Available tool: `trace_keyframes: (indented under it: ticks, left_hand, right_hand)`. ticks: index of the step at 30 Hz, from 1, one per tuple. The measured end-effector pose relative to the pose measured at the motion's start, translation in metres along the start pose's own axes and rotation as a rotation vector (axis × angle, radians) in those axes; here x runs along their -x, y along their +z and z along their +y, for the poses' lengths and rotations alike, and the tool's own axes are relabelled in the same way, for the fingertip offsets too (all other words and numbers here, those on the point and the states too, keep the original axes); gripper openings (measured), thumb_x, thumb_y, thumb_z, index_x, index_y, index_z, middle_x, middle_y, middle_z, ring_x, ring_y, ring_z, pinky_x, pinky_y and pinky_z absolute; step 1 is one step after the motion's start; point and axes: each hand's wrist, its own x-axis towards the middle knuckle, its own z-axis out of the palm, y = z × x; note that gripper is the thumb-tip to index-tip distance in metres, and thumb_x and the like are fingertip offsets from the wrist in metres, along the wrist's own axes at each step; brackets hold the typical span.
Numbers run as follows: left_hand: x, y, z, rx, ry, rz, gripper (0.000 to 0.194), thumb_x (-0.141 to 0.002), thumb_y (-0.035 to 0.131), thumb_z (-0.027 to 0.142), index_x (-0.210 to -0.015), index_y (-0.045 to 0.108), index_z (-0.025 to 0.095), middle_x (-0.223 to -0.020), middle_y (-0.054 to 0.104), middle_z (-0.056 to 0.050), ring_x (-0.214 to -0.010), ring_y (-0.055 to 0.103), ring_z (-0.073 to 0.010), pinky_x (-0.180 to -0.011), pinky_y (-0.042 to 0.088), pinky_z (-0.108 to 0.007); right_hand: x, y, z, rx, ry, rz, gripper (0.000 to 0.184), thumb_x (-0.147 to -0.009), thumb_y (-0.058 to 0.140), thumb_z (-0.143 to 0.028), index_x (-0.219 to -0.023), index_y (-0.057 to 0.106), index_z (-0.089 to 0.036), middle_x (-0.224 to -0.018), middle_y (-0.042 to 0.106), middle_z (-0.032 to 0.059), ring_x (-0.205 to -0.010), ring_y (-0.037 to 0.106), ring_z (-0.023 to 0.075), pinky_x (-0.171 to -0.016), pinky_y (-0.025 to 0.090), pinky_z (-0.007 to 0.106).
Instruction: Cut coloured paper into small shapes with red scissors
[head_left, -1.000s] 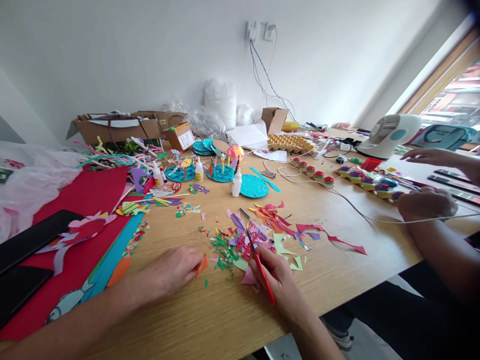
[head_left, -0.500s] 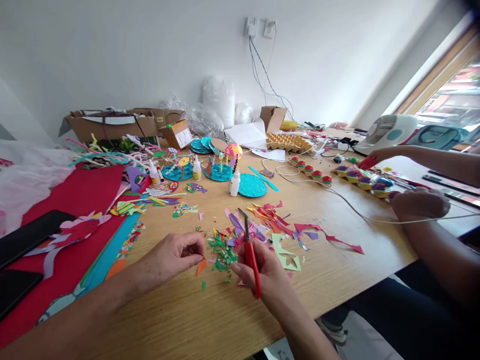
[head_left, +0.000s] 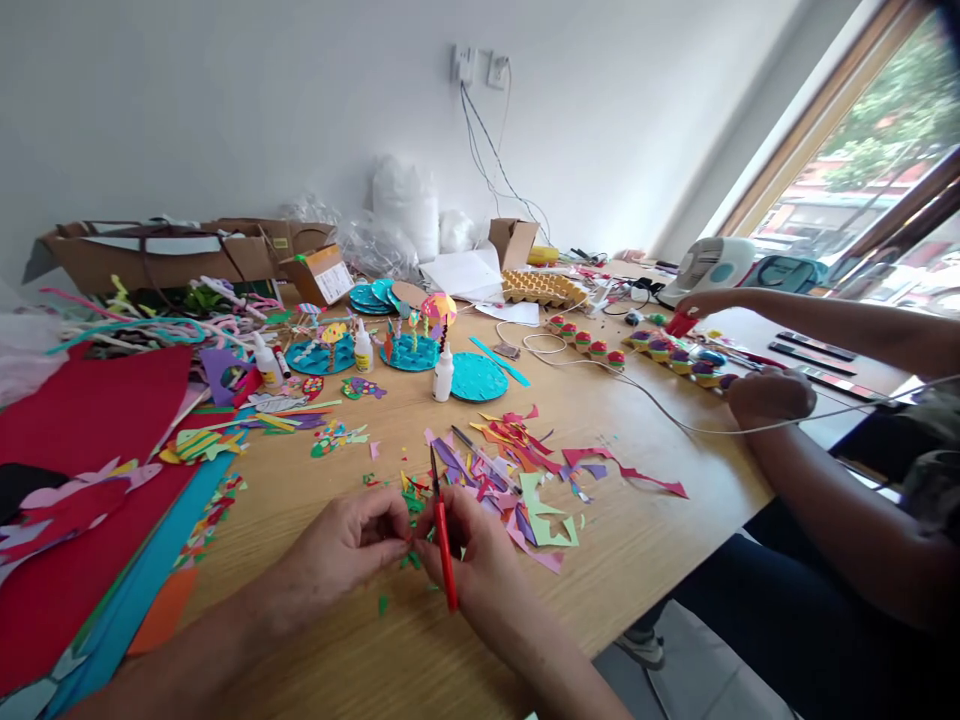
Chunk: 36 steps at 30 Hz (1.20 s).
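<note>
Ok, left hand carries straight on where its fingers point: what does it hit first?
Likely the fingertips of the right hand, which holds the red-handled scissors. The left hand's fingertips look almost against them; one view can't settle whether they already touch.

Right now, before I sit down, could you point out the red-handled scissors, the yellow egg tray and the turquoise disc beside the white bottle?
Red-handled scissors (head_left: 445,552): head view, on the handle.
Yellow egg tray (head_left: 541,289): head view, middle.
Turquoise disc (head_left: 481,378): head view, upper face.
</note>
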Motion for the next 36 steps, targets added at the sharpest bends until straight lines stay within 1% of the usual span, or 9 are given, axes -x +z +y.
trace_keyframes:
  ticks: [7,14,16,18,21,24,28,32,36]
  left_hand:
    - [0.000,0.001,-0.003,0.066,-0.021,-0.061,0.011,-0.068,0.059,0.025,-0.064,0.052,0.017,-0.064,0.051,0.001,-0.066,0.050,-0.0158,-0.061,0.041,-0.027]
    - [0.000,0.007,-0.001,0.020,-0.019,0.032,0.007,-0.068,0.057,0.022,-0.067,0.051,0.018,-0.061,0.050,0.003,-0.060,0.048,-0.0136,-0.057,0.040,-0.025]
    - [-0.001,0.006,0.000,0.059,-0.015,0.084,0.010,-0.068,0.058,0.023,-0.076,0.054,0.018,-0.066,0.051,0.003,-0.064,0.051,-0.0141,-0.061,0.042,-0.026]
    - [-0.001,0.002,0.004,0.103,-0.034,0.114,0.022,-0.071,0.057,0.026,-0.091,0.054,0.018,-0.073,0.052,0.001,-0.070,0.052,-0.0152,-0.064,0.044,-0.026]
    - [-0.001,-0.007,0.012,0.081,-0.071,0.022,0.029,-0.076,0.051,0.033,-0.100,0.053,0.017,-0.076,0.052,0.001,-0.071,0.052,-0.0151,-0.061,0.044,-0.025]
    - [0.000,-0.012,0.021,-0.048,-0.058,-0.119,0.026,-0.080,0.046,0.036,-0.090,0.058,0.016,-0.072,0.053,0.001,-0.067,0.051,-0.0146,-0.058,0.041,-0.024]
    - [-0.001,-0.012,0.026,-0.186,-0.020,-0.153,0.022,-0.079,0.045,0.032,-0.077,0.060,0.016,-0.070,0.054,0.001,-0.068,0.052,-0.0154,-0.061,0.041,-0.025]
    - [-0.004,-0.008,0.032,-0.127,-0.006,-0.111,0.017,-0.077,0.048,0.031,-0.071,0.058,0.018,-0.066,0.053,0.003,-0.064,0.050,-0.0137,-0.058,0.040,-0.023]
    - [-0.004,-0.001,0.043,0.097,-0.011,0.023,0.019,-0.076,0.050,0.035,-0.069,0.056,0.018,-0.061,0.050,0.004,-0.056,0.047,-0.0112,-0.054,0.041,-0.023]
  right_hand:
    - [0.006,0.000,0.009,0.051,-0.024,0.001,0.013,-0.067,0.053,-0.014,-0.066,0.042,-0.019,-0.061,0.044,-0.0049,-0.056,0.039,0.0087,-0.048,0.030,0.018]
    - [0.003,0.001,0.009,0.008,0.023,-0.013,0.011,-0.065,0.051,-0.012,-0.067,0.043,-0.019,-0.061,0.043,-0.0047,-0.055,0.038,0.0092,-0.048,0.029,0.019]
    - [0.001,-0.002,0.005,-0.047,0.024,-0.004,0.010,-0.065,0.052,-0.013,-0.069,0.044,-0.018,-0.062,0.043,-0.0050,-0.055,0.038,0.0091,-0.049,0.030,0.019]
    - [-0.002,-0.008,-0.001,-0.084,0.036,0.002,0.011,-0.065,0.053,-0.014,-0.071,0.045,-0.018,-0.062,0.043,-0.0055,-0.054,0.037,0.0089,-0.048,0.031,0.019]
    - [-0.006,-0.016,-0.011,-0.112,0.051,-0.032,0.013,-0.065,0.055,-0.014,-0.072,0.045,-0.018,-0.061,0.043,-0.0060,-0.054,0.038,0.0087,-0.048,0.032,0.019]
    - [-0.010,-0.021,-0.018,-0.075,0.025,-0.080,0.014,-0.065,0.057,-0.012,-0.070,0.046,-0.018,-0.060,0.043,-0.0065,-0.054,0.038,0.0080,-0.048,0.032,0.018]
    - [-0.015,-0.022,-0.022,0.009,-0.033,-0.129,0.015,-0.067,0.059,-0.012,-0.071,0.046,-0.018,-0.061,0.044,-0.0064,-0.056,0.039,0.0082,-0.050,0.034,0.018]
    - [-0.013,-0.024,-0.025,0.065,-0.097,-0.069,0.014,-0.071,0.060,-0.017,-0.075,0.047,-0.019,-0.064,0.045,-0.0057,-0.057,0.039,0.0090,-0.051,0.033,0.019]
    - [0.003,-0.025,-0.024,0.159,-0.151,0.017,0.013,-0.081,0.053,-0.025,-0.074,0.044,-0.019,-0.064,0.042,-0.0052,-0.058,0.038,0.0100,-0.053,0.030,0.021]
